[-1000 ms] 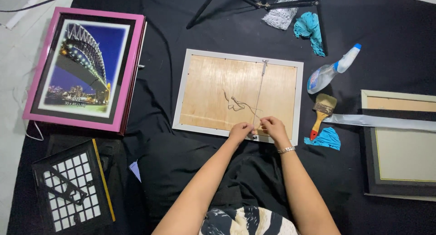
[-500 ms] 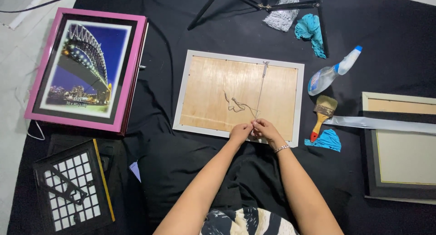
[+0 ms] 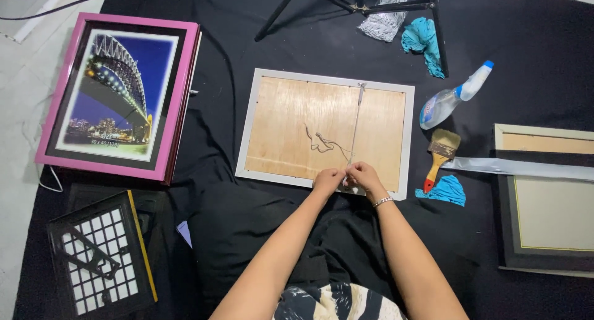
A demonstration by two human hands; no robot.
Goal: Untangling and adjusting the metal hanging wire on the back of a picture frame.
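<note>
A white frame (image 3: pixel 260 125) was laid face down on the black cloth (image 3: pixel 532 35), its wooden back turned up so that the cord (image 3: pixel 354 128) could be reached; the cord was stretched from the top edge down to the near edge, its loose end (image 3: pixel 322 143) coiled on the board; both the left hand (image 3: pixel 328 180) and the right hand (image 3: pixel 364 176) were closed, fingertips pinching the cord at the lower rail; a brush (image 3: pixel 440 156), spray bottle (image 3: pixel 448 98) and blue rag (image 3: pixel 444 190) were kept near on the right; a pink frame (image 3: pixel 179 103) was set aside on the left.

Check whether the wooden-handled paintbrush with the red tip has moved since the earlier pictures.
No. The wooden-handled paintbrush lies where it did, between the plastic spray bottle and the crumpled blue cloth.
</note>
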